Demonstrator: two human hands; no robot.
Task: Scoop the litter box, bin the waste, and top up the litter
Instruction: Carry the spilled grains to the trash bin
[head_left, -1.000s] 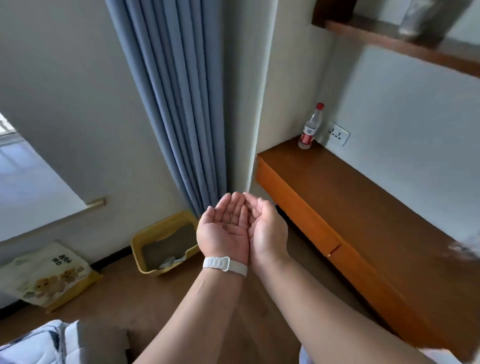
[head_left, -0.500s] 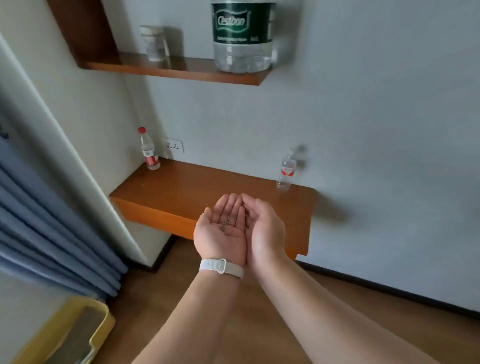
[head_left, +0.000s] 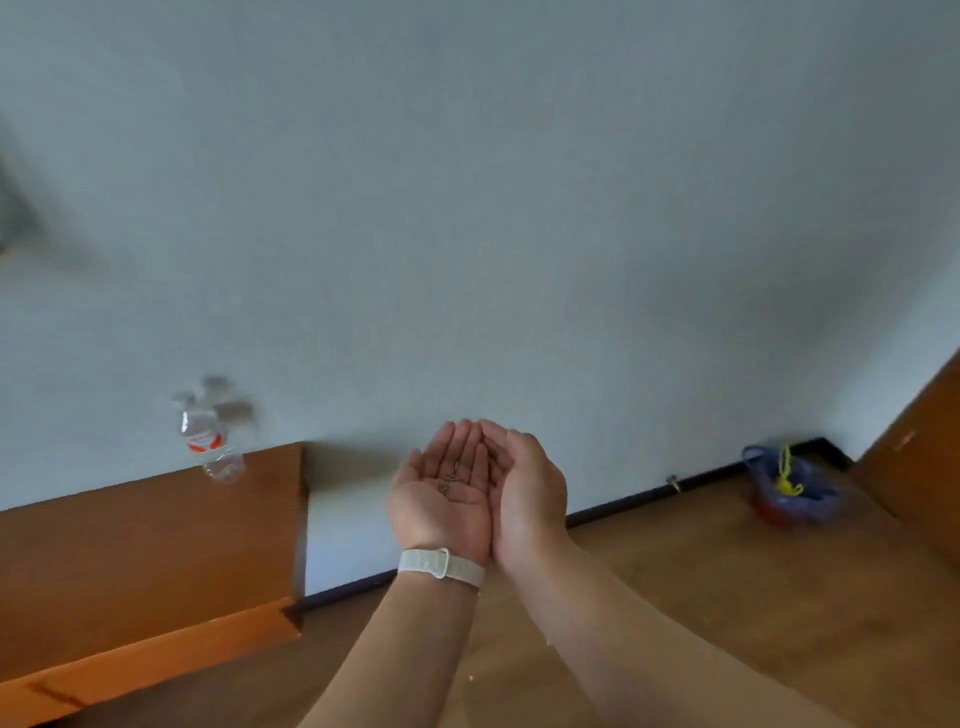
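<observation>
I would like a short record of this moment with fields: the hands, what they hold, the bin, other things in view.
left hand: palm up, cupped, white band on the wrist
right hand: cupped, pressed against the left hand's side
held: small dark bits lying in the left palm; too small to identify
bin: red, lined with a blue bag, on the floor by the wall, to the right
other: clear bottle with red label on the wooden desk
</observation>
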